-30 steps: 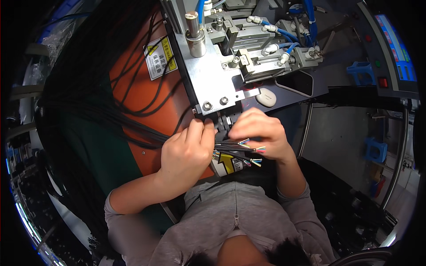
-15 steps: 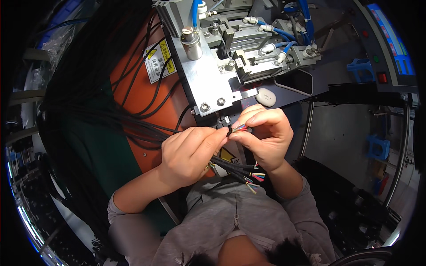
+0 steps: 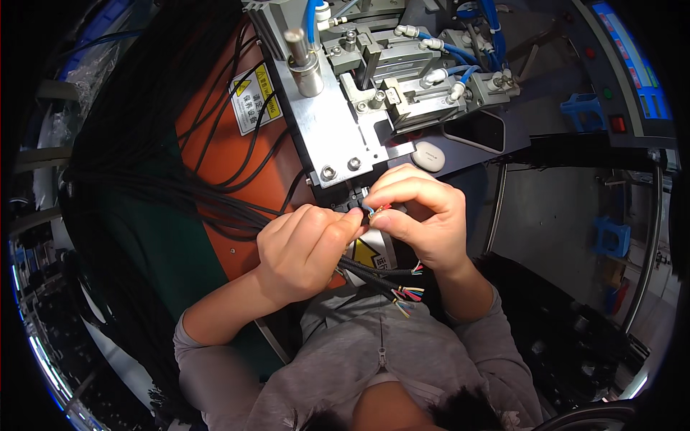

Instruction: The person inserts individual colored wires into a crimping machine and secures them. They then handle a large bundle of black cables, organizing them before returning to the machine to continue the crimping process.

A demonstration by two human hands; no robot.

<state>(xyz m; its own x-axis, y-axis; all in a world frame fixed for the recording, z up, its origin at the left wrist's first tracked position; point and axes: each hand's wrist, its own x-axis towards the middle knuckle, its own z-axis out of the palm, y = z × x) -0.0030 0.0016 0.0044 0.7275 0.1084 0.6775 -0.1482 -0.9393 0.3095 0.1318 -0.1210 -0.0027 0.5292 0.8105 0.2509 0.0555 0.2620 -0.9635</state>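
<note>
The left hand (image 3: pixel 305 248) and right hand (image 3: pixel 417 212) meet fingertip to fingertip, both pinching the thin coloured wire ends (image 3: pixel 377 209) between them, just below the metal machine plate (image 3: pixel 338 136). More stripped black cables (image 3: pixel 392 284) hang beneath the right hand.

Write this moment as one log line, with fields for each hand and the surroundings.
left hand: grips black cable | right hand: pinches coloured wire ends | near: metal machine plate, loose cable ends

The wire tips (image 3: pixel 375 208) are mostly covered by the fingers of the right hand (image 3: pixel 417 215) and left hand (image 3: pixel 305 248); which wires are pinched below the metal plate (image 3: pixel 338 136) cannot be determined.
</note>
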